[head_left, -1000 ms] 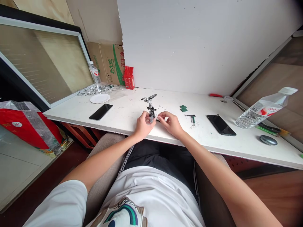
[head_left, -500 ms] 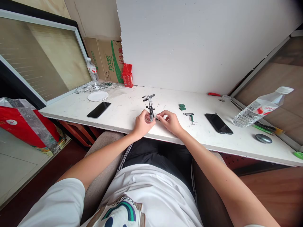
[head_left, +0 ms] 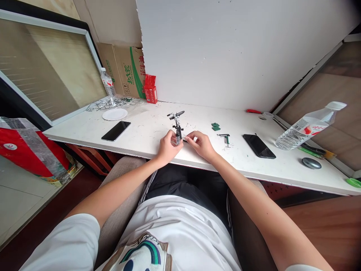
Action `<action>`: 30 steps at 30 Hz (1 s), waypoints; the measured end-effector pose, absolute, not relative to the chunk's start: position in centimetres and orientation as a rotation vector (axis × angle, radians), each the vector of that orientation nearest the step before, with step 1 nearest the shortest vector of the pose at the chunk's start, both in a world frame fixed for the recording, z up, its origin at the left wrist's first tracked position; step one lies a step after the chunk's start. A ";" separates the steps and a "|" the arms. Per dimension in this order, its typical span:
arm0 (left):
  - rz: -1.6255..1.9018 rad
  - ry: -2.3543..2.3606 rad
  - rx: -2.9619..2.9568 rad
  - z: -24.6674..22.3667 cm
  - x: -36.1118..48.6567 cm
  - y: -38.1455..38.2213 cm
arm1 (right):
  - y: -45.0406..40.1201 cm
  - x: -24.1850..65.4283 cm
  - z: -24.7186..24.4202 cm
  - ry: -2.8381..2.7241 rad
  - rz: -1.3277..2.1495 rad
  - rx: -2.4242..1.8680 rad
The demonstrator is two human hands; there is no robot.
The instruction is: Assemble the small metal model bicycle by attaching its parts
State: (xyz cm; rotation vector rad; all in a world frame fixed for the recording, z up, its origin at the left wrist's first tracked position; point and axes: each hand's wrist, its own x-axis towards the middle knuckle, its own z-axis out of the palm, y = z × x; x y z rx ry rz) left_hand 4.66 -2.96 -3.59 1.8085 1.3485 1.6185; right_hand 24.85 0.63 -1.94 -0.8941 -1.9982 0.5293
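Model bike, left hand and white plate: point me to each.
Model bike [head_left: 178, 129]: head view, on its dark middle section.
Left hand [head_left: 167, 147]: head view, back of the hand.
White plate [head_left: 114, 114]: head view, flat top.

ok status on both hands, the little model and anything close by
Left hand gripping small wheeled model. Right hand at its side, fingertips together, grip unclear. Green pieces off right, phone off left.

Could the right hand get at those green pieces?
Probably yes: bare tabletop lies between the right hand and the green pieces, though its fingertips are busy close beside the model bike.
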 end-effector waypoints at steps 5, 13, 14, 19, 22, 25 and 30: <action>1.596 1.308 1.831 -3.4 4.8 -3.1 | 0.7 24.8 -1.9 -2.031 0.492 -0.924; 1.587 1.300 1.794 -3.4 4.9 -3.1 | 0.3 24.6 -1.7 -2.017 0.561 -0.956; 1.592 1.303 1.776 -3.4 4.9 -3.0 | 0.3 24.6 -1.7 -1.996 0.583 -0.946; 1.597 1.298 1.769 -3.5 4.7 -2.8 | 0.4 24.6 -1.9 -1.978 0.629 -0.938; 1.581 1.283 1.821 -3.7 4.6 -2.8 | 0.4 24.7 -1.8 -2.005 0.582 -0.958; 1.542 1.270 1.872 -3.8 4.6 -3.0 | 0.2 24.7 -1.7 -2.053 0.575 -0.980; 1.522 1.253 1.894 -3.8 4.7 -3.2 | 0.1 24.7 -1.6 -2.087 0.616 -1.017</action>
